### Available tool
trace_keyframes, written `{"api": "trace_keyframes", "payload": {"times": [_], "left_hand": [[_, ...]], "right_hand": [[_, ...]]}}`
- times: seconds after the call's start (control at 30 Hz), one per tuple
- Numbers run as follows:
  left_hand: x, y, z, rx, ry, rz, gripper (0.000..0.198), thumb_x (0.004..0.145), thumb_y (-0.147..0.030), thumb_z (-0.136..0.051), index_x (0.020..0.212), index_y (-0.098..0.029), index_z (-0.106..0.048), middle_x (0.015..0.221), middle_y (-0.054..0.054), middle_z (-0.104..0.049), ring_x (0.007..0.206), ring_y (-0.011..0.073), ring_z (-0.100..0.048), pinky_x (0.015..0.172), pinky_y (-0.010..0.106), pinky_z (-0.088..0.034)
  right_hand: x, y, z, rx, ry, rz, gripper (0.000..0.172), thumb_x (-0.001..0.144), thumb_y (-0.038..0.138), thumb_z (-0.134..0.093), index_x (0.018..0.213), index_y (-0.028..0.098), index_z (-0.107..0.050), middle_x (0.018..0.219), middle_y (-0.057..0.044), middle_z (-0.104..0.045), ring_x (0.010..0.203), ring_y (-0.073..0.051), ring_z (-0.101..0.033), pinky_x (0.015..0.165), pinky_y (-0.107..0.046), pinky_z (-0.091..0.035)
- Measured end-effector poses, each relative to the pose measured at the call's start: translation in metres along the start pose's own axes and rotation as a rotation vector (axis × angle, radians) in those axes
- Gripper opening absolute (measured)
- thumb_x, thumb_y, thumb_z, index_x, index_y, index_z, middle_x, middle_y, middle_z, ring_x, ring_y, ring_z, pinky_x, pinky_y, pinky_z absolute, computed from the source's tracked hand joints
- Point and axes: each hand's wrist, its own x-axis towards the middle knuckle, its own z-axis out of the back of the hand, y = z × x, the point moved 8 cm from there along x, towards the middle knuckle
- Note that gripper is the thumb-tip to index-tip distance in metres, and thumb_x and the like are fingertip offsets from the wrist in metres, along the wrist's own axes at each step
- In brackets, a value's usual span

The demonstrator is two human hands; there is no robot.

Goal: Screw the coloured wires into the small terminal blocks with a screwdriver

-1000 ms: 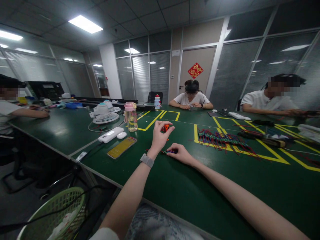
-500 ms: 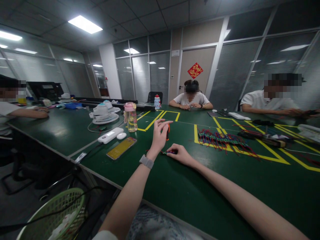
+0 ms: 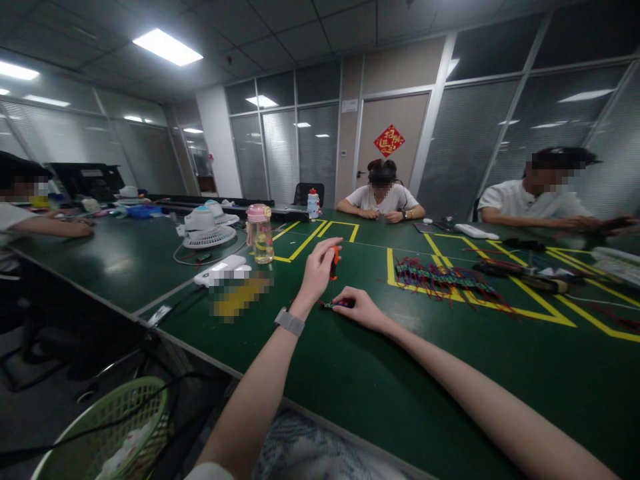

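My left hand [image 3: 316, 272], with a grey band on its wrist, is closed around the handle of an orange and black screwdriver [image 3: 335, 267]. The tool stands upright, its thin shaft reaching down to a small green circuit board [image 3: 328, 305] on the table. From the right, my right hand [image 3: 364, 309] pinches that board between thumb and fingers, its edge resting low over the tabletop. Red wire shows at the board's left side. Whether the screwdriver tip sits in a screw is too small to tell.
Wired circuit boards [image 3: 445, 277] lie in a row inside yellow tape at right. A drink bottle [image 3: 260, 235], a white fan [image 3: 207, 233] and a white power bank [image 3: 220, 270] stand left. A green basket [image 3: 160, 407] is below the table edge. Co-workers sit across and at both sides.
The fingers of my left hand have shifted slightly around the screwdriver handle. My right hand keeps its pinch on the board. The whole view has moved a little.
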Motion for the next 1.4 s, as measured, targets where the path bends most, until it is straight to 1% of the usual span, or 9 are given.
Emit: {"api": "trace_keyframes", "payload": {"times": [0.13,0.3,0.5,0.7,0.8,0.9,1.07,1.27,1.4], "left_hand": [[-0.001,0.005,-0.002,-0.005,0.006,0.038,0.028,0.084,-0.032,-0.055,0.107,-0.018,-0.064,0.097,0.007,-0.063,0.08,0.0143,-0.062,0.071,0.027,-0.053],[-0.001,-0.003,0.009,0.233,-0.108,-0.071,0.019,0.082,-0.032,-0.059,0.092,-0.022,-0.07,0.102,0.006,-0.055,0.095,0.0154,-0.057,0.08,0.025,-0.049],[0.001,0.004,0.001,-0.02,0.007,0.035,0.03,0.088,-0.03,-0.047,0.111,-0.018,-0.062,0.101,0.007,-0.062,0.084,0.0148,-0.062,0.071,0.028,-0.053],[0.0,-0.003,0.013,0.241,-0.13,-0.048,0.018,0.081,-0.031,-0.06,0.093,-0.023,-0.07,0.102,0.006,-0.054,0.092,0.0146,-0.058,0.077,0.024,-0.05],[0.001,0.002,0.01,0.095,-0.083,-0.014,0.027,0.089,-0.03,-0.046,0.105,-0.024,-0.067,0.113,0.007,-0.055,0.094,0.0145,-0.059,0.079,0.027,-0.05],[0.001,0.007,0.004,-0.025,-0.035,0.045,0.029,0.088,-0.03,-0.047,0.111,-0.02,-0.062,0.101,0.007,-0.062,0.081,0.0141,-0.062,0.07,0.028,-0.052],[-0.001,-0.004,0.012,0.217,-0.136,-0.045,0.018,0.079,-0.032,-0.063,0.092,-0.021,-0.07,0.095,0.005,-0.058,0.086,0.0144,-0.058,0.072,0.024,-0.049],[0.001,0.004,0.005,-0.032,-0.033,0.049,0.028,0.088,-0.031,-0.047,0.107,-0.019,-0.065,0.1,0.007,-0.063,0.084,0.0155,-0.062,0.07,0.028,-0.052],[0.0,-0.002,0.011,0.144,-0.115,-0.021,0.02,0.079,-0.033,-0.062,0.092,-0.02,-0.069,0.093,0.005,-0.06,0.083,0.0141,-0.06,0.069,0.024,-0.05]], "right_hand": [[0.0,0.001,0.0,0.005,0.008,-0.001,0.014,0.074,0.021,-0.066,0.084,0.015,-0.073,0.077,-0.003,-0.061,0.068,-0.013,-0.055,0.065,-0.025,-0.044],[0.0,0.001,0.0,0.017,0.008,-0.003,0.014,0.074,0.022,-0.066,0.085,0.015,-0.073,0.077,-0.003,-0.061,0.068,-0.013,-0.055,0.065,-0.025,-0.044],[0.0,-0.002,0.0,0.017,0.01,0.002,0.017,0.073,0.021,-0.067,0.088,0.016,-0.073,0.078,-0.003,-0.06,0.069,-0.013,-0.055,0.066,-0.025,-0.044],[0.0,-0.001,0.001,0.02,0.004,0.011,0.016,0.073,0.021,-0.067,0.087,0.017,-0.073,0.077,-0.003,-0.06,0.069,-0.013,-0.055,0.066,-0.025,-0.044],[0.0,-0.001,0.001,0.028,0.005,0.005,0.015,0.073,0.021,-0.067,0.086,0.016,-0.073,0.077,-0.003,-0.06,0.069,-0.013,-0.055,0.066,-0.025,-0.044],[0.0,-0.003,0.0,0.023,0.006,0.005,0.015,0.073,0.021,-0.067,0.086,0.017,-0.073,0.077,-0.003,-0.06,0.069,-0.013,-0.055,0.066,-0.025,-0.044],[0.0,-0.005,-0.002,0.023,0.009,0.016,0.016,0.073,0.021,-0.067,0.087,0.017,-0.073,0.076,-0.003,-0.059,0.069,-0.013,-0.055,0.065,-0.026,-0.044],[0.0,-0.003,0.0,0.034,0.007,0.007,0.016,0.073,0.021,-0.067,0.086,0.017,-0.073,0.077,-0.003,-0.06,0.069,-0.013,-0.055,0.066,-0.026,-0.045],[0.0,-0.002,0.0,0.036,0.001,0.014,0.016,0.073,0.022,-0.067,0.086,0.017,-0.073,0.077,-0.003,-0.06,0.07,-0.013,-0.056,0.066,-0.025,-0.044]]}}
